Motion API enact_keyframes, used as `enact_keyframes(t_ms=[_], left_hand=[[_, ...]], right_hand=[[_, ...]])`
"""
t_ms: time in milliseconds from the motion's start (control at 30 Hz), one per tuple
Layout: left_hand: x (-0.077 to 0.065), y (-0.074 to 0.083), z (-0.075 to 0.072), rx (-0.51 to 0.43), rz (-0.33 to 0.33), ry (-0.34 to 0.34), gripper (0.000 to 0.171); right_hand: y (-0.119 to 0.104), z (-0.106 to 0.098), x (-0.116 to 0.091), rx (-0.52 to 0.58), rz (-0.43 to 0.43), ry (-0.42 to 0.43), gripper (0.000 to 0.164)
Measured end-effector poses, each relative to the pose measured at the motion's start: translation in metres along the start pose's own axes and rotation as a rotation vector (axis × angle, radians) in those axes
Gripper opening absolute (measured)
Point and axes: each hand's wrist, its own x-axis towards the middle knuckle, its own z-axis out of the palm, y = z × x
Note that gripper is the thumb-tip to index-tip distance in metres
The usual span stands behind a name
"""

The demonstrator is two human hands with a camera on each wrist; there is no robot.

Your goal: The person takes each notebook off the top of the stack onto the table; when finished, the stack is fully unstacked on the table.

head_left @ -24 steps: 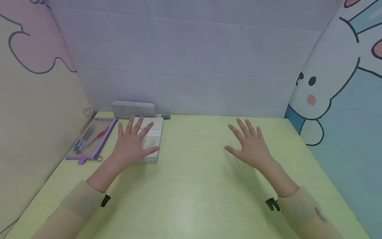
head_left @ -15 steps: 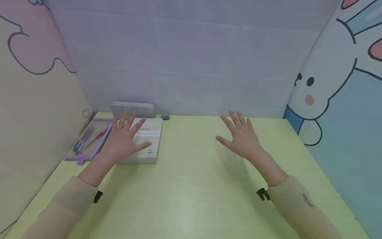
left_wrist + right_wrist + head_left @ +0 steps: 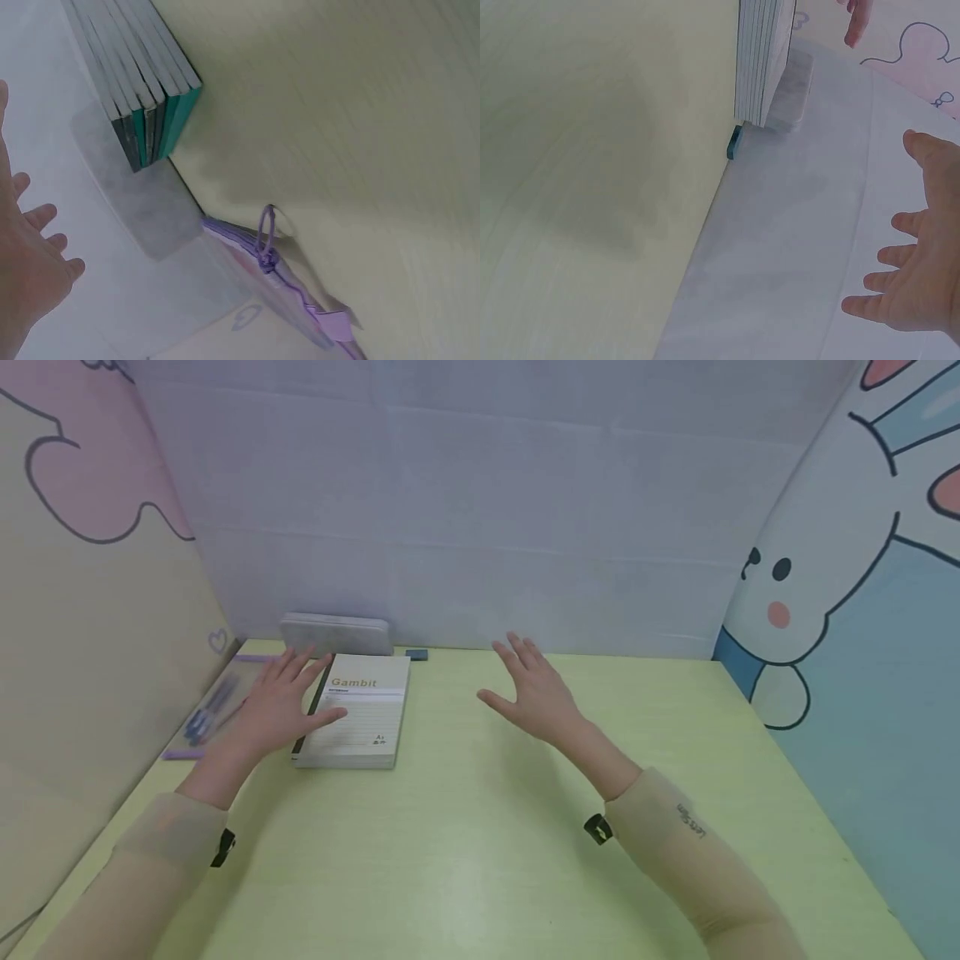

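My left hand (image 3: 273, 706) hovers with spread fingers over the gap between a stack of notebooks and a pouch. The stack of notebooks (image 3: 360, 718) lies flat, its top cover printed "Gambit"; the left wrist view shows several spines (image 3: 142, 127) in green and dark grey. Partly behind the hand and forearm is the clear zip pouch (image 3: 213, 706) with purple edging, pens inside. Out to the right of the stack, my right hand (image 3: 536, 697) is held above the table, fingers extended, touching nothing.
A pale grey case (image 3: 336, 633) stands at the back wall behind the notebooks. Beside it lies a small dark blue block (image 3: 417, 655). Printed cloth walls (image 3: 847, 610) enclose the light yellow table (image 3: 465, 843) on the left, back and right.
Both hands have moved left in the head view, the right one farther, toward the notebooks. The left hand has uncovered most of the top notebook and now covers more of the pouch.
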Motion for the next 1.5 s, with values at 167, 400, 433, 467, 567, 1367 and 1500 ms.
enact_keyframes(t_ms=[167, 400, 433, 467, 567, 1367, 1500], left_hand=[[-0.001, -0.013, 0.010, -0.019, -0.020, -0.041, 0.094], [-0.003, -0.027, 0.020, -0.116, -0.045, -0.068, 0.097], [-0.003, -0.029, 0.022, -0.132, -0.050, -0.072, 0.098], [-0.003, -0.030, 0.023, -0.143, -0.056, -0.078, 0.099], [-0.003, -0.035, 0.028, -0.184, -0.073, -0.110, 0.101], [-0.009, -0.041, 0.034, -0.476, -0.183, -0.265, 0.093], [-0.008, -0.040, 0.035, -0.526, -0.185, -0.249, 0.092]], right_hand=[[-0.021, 0.024, 0.013, 0.079, -0.018, -0.032, 0.081], [-0.045, 0.059, 0.027, 0.256, -0.003, -0.114, 0.082], [-0.046, 0.064, 0.028, 0.285, -0.002, -0.123, 0.082], [-0.048, 0.070, 0.029, 0.309, 0.003, -0.133, 0.082], [-0.052, 0.085, 0.033, 0.389, 0.021, -0.167, 0.082], [-0.090, 0.141, 0.044, 0.591, 0.175, -0.338, 0.088], [-0.091, 0.138, 0.043, 0.586, 0.179, -0.367, 0.087]])
